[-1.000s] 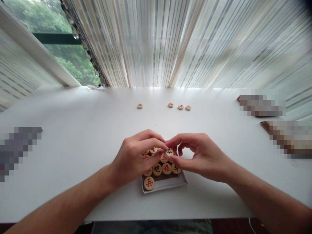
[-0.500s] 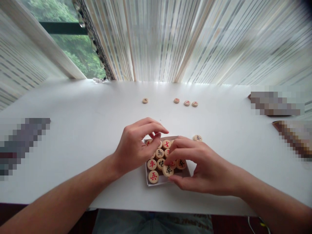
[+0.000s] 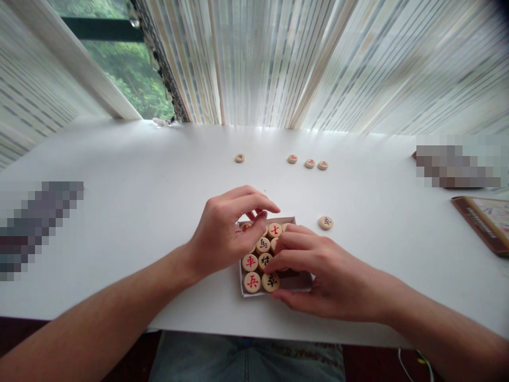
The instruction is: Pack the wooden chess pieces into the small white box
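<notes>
A shallow white cardboard box (image 3: 296, 284) in front of me holds rows of round wooden xiangqi pieces with red or black characters. My right hand (image 3: 308, 265) reaches over its right side, thumb and fingertip on the edges of a black-marked xiangqi piece (image 3: 271, 282). That piece lies in the front row beside a red-marked piece (image 3: 252, 282). My left hand (image 3: 234, 228) hovers over the box's far left corner, fingers curved and apart, holding nothing I can see. Both hands hide some pieces.
One loose black-marked piece (image 3: 326, 222) lies right of the box. Farther back are another black-marked piece (image 3: 239, 158) and three red-marked ones (image 3: 310, 163). Blurred flat objects lie at the left and right, near a brown-edged board (image 3: 483, 225). Striped curtains (image 3: 258, 63) hang behind the table.
My right hand has lowered the black-marked piece from a tilt above the box into the front row, beside the red one. My left hand stays nearly where it was. The view has shifted slightly.
</notes>
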Demonstrator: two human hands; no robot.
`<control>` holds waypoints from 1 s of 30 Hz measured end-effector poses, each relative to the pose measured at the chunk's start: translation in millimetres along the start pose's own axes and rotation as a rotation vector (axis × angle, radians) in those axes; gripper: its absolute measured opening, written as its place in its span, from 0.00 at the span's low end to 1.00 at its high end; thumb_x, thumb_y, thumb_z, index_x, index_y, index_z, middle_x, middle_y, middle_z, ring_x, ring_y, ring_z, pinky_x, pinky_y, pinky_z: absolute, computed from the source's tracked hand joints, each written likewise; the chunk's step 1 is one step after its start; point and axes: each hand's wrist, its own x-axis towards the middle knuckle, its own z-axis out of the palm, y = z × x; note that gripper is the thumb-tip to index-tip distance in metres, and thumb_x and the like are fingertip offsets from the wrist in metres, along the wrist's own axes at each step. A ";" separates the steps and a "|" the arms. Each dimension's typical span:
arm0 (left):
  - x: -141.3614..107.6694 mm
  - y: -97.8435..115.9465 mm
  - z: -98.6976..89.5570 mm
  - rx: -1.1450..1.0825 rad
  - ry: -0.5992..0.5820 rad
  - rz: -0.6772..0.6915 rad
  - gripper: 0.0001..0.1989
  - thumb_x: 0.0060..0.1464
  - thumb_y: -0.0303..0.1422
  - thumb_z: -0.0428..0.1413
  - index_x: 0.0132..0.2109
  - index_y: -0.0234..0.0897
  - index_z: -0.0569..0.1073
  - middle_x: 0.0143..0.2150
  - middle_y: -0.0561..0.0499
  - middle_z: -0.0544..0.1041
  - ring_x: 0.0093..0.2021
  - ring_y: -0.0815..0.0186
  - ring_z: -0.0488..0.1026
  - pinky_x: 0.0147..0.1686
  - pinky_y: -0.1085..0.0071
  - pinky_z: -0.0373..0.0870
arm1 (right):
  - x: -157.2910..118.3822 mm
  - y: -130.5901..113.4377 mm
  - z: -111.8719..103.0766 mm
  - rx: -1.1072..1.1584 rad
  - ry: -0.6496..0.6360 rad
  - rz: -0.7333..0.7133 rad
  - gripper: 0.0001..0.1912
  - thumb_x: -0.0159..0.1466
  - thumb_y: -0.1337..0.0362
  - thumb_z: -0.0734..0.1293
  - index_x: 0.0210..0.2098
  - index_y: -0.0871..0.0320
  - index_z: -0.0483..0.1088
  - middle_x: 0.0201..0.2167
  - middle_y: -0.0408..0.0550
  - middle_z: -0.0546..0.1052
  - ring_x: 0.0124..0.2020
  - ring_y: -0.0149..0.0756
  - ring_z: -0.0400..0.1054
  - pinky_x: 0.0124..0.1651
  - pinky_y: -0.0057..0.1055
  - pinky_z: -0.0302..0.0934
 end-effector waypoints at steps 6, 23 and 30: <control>-0.4 -0.1 -0.4 -0.004 -0.015 -0.008 0.12 0.59 0.17 0.57 0.41 0.36 0.82 0.40 0.47 0.85 0.39 0.65 0.82 0.39 0.69 0.80 | -0.4 1.2 -2.3 0.001 -0.005 -0.017 0.06 0.65 0.72 0.73 0.42 0.62 0.80 0.41 0.51 0.80 0.44 0.40 0.71 0.56 0.39 0.64; -0.8 0.0 0.5 -0.001 -0.022 0.000 0.13 0.59 0.17 0.56 0.41 0.35 0.82 0.38 0.48 0.85 0.38 0.65 0.82 0.38 0.70 0.78 | -1.9 0.2 -2.4 -0.142 -0.076 -0.105 0.10 0.68 0.71 0.70 0.34 0.57 0.83 0.32 0.49 0.74 0.38 0.40 0.65 0.50 0.41 0.63; -0.5 0.7 0.4 -0.004 -0.023 -0.001 0.12 0.59 0.17 0.57 0.40 0.36 0.82 0.38 0.48 0.85 0.38 0.65 0.82 0.38 0.70 0.78 | -1.5 -3.4 -4.9 -0.160 -0.041 -0.124 0.10 0.68 0.70 0.69 0.37 0.58 0.84 0.33 0.50 0.73 0.38 0.40 0.63 0.48 0.39 0.61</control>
